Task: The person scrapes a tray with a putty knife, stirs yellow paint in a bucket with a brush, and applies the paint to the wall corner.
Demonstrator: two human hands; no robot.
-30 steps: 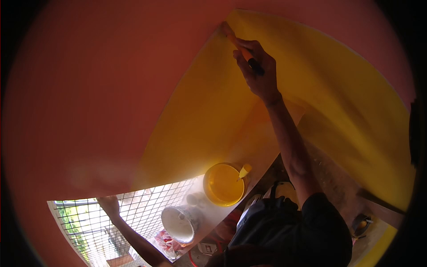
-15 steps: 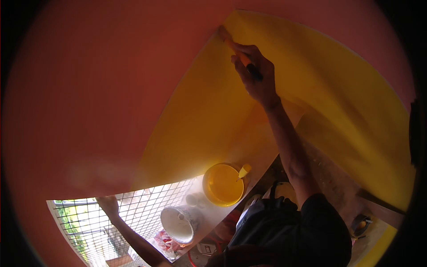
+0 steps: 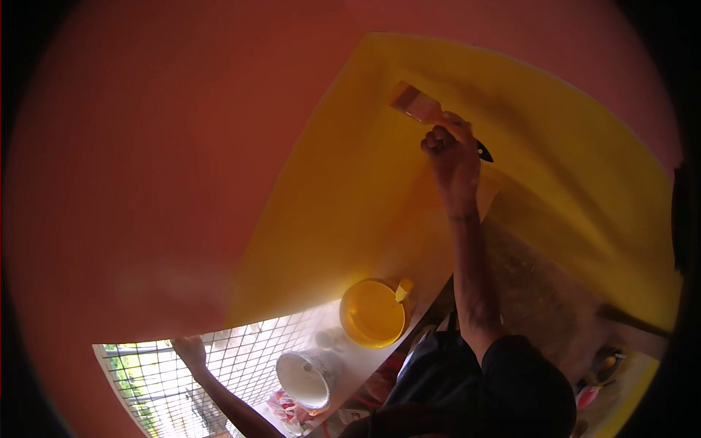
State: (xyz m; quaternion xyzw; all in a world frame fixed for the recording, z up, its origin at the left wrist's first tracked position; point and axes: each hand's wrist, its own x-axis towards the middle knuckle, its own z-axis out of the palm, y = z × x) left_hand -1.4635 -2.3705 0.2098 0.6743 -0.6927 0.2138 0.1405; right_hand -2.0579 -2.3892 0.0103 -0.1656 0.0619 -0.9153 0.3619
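My right hand (image 3: 454, 162) is closed around the handle of a flat paintbrush (image 3: 419, 104). The brush's bristles point up and left, just in front of the yellow painted wall (image 3: 314, 204), and its dark handle end shows behind the hand. Down at the left, my left hand (image 3: 190, 353) grips the window grille (image 3: 244, 358) near the top edge of the opening. Its fingertips are partly hidden. Below the brush, a yellow bucket (image 3: 343, 314) holds yellow paint, with a yellow-ended tool (image 3: 404, 290) leaning at its rim.
Pink wall (image 3: 168, 182) borders the yellow area on the left and above. On the ledge stand a whitish bucket (image 3: 303, 379) and a crumpled plastic bag (image 3: 286, 410). A dark round container (image 3: 604, 365) sits on the floor at lower right.
My right hand has drawn the brush down and right, away from the pink-yellow border near the top corner, and turned it so its flat side shows. The left hand keeps its grip.
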